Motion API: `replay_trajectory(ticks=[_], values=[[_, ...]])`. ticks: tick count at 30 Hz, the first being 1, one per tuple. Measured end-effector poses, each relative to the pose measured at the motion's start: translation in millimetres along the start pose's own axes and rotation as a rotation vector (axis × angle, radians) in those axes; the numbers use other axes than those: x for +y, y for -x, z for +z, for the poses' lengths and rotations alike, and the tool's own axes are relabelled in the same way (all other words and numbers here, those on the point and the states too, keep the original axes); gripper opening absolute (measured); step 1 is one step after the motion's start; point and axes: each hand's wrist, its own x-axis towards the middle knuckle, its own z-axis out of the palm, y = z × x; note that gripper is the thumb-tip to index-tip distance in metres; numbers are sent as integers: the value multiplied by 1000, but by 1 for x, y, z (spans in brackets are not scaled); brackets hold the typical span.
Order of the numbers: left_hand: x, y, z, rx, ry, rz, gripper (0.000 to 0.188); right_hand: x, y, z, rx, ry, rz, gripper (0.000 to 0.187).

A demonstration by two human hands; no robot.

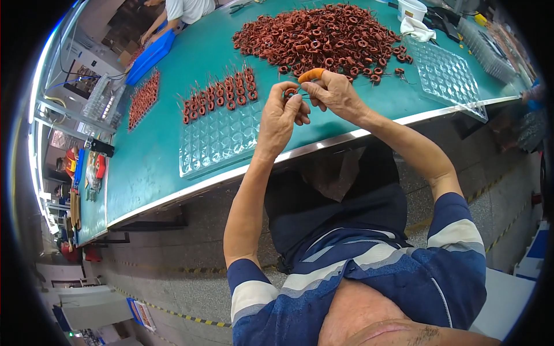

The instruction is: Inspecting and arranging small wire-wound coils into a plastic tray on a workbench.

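My left hand (281,117) pinches a small red-brown ring coil (290,92) above the green table's front edge. My right hand (333,93), with an orange cap on one fingertip (311,74), meets it from the right and grips the coil's thin wire leads. A big heap of the same coils (320,37) lies just beyond the hands. To the left, a clear plastic cell tray (216,138) holds rows of coils (219,95) along its far part.
A second clear tray (447,78) lies at the right, with a white cloth (416,27) and a white cup (412,8) behind it. Another coil-filled tray (142,99) and a blue bin (150,56) sit far left, where another person (182,11) works.
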Motion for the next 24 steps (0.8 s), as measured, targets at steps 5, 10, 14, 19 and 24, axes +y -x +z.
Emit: replay_trajectory(ticks=[5, 10, 14, 19, 24], values=[[16, 4, 5, 58, -387, 139, 24, 4, 2, -1, -31, -241, 75, 31], [21, 14, 12, 108, -505, 211, 24, 3, 6, 1, -10, -95, -32, 30], [17, 24, 17, 274, -621, 297, 26, -13, 10, 4, 197, 282, -451, 20], [11, 24, 11, 385, -675, 391, 27, -32, 25, 15, 305, 644, -1025, 13], [17, 29, -4, 60, -149, 44, 21, -39, 26, 17, 323, 484, -774, 12]])
